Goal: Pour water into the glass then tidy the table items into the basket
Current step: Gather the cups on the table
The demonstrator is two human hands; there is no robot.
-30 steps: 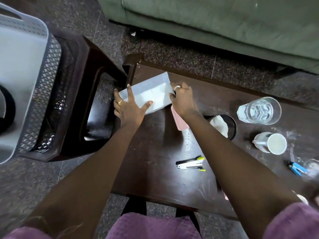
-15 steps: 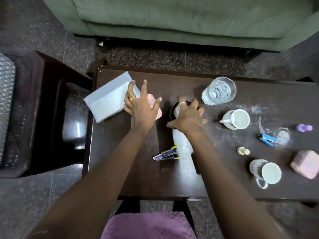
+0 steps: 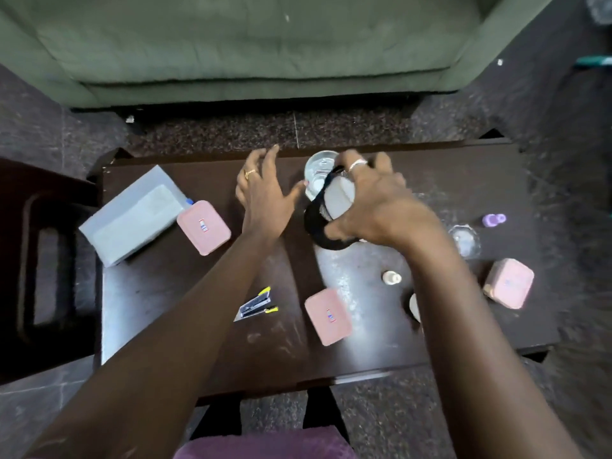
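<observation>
Evidently tidying, the right hand (image 3: 371,207) grips the black mesh cup (image 3: 319,226), tilted, at the glass's (image 3: 318,170) five o'clock; the left hand (image 3: 265,197) hovers with fingers (image 3: 265,157) spread and empty.

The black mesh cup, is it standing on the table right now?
No, the right hand holds the black mesh cup tilted on its side, lifted above the table in front of the water glass.
</observation>
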